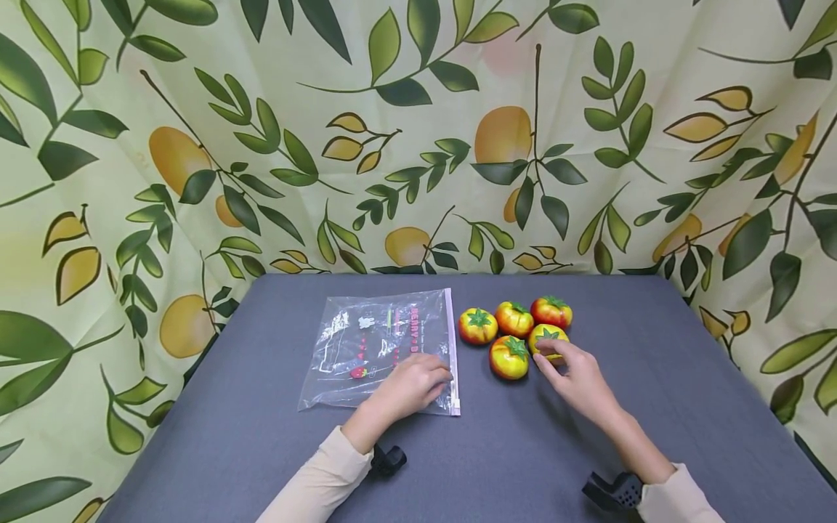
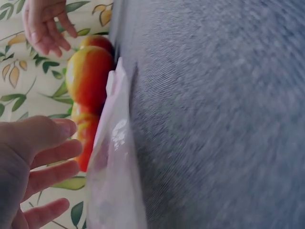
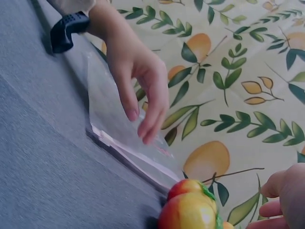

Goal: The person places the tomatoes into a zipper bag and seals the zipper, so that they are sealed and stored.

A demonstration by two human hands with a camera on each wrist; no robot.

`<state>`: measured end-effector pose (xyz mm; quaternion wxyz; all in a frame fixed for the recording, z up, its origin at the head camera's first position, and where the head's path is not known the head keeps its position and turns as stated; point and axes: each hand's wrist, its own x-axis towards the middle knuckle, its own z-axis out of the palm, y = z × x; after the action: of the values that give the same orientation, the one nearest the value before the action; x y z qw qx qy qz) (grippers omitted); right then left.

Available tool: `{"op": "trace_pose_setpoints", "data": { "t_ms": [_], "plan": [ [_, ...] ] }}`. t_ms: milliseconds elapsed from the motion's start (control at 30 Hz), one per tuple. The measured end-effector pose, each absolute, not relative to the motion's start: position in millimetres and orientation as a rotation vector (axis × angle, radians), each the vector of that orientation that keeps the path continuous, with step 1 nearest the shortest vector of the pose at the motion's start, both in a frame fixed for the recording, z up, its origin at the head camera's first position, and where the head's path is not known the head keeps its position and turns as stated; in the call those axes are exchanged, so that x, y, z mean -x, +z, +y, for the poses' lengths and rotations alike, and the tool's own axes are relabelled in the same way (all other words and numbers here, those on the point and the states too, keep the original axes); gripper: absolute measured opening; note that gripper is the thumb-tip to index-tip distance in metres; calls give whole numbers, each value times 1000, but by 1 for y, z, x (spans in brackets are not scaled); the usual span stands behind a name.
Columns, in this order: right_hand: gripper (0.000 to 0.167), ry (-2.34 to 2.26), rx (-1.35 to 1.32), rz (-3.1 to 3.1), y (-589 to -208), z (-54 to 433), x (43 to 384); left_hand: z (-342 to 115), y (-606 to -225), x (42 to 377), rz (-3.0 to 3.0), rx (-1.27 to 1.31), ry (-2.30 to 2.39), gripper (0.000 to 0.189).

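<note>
A clear zip bag (image 1: 366,356) with red printing lies flat, its pale slider edge (image 1: 453,341) on the right. My left hand (image 1: 415,381) is above the bag near that edge; in the left wrist view its fingers (image 2: 52,179) are loosely bent and hold nothing. Right of the bag, several red-and-yellow, tomato-like fruits with green leafy tops sit in a cluster. My right hand (image 1: 575,378) hovers by the nearest right fruit (image 1: 546,339), thumb and fingers apart. Another fruit (image 1: 508,357) sits just left of it. Both side views show the right hand apart from the fruits.
The grey table (image 1: 261,465) runs up to a leaf-and-fruit patterned cloth (image 1: 451,181) at the back and sides. Three more fruits form the cluster's far side, among them a left one (image 1: 477,327) close to the bag's edge. Each wrist wears a black camera (image 1: 390,460).
</note>
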<state>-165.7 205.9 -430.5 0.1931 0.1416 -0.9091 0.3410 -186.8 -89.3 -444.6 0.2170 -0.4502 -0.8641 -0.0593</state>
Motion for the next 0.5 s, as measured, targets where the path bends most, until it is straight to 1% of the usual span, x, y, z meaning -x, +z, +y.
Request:
{"op": "trace_pose_setpoints", "data": {
  "t_ms": [167, 300, 500],
  "plan": [
    [19, 978, -446, -2564, -433, 201, 162, -82, -449, 189, -2389, 1280, -106, 13],
    [19, 985, -456, -2596, -435, 197, 160, -78, -451, 192, -2414, 1296, -49, 13],
    [20, 997, -446, -2623, -439, 193, 158, -73, -449, 195, -2530, 1336, 57, 21]
  ]
}}
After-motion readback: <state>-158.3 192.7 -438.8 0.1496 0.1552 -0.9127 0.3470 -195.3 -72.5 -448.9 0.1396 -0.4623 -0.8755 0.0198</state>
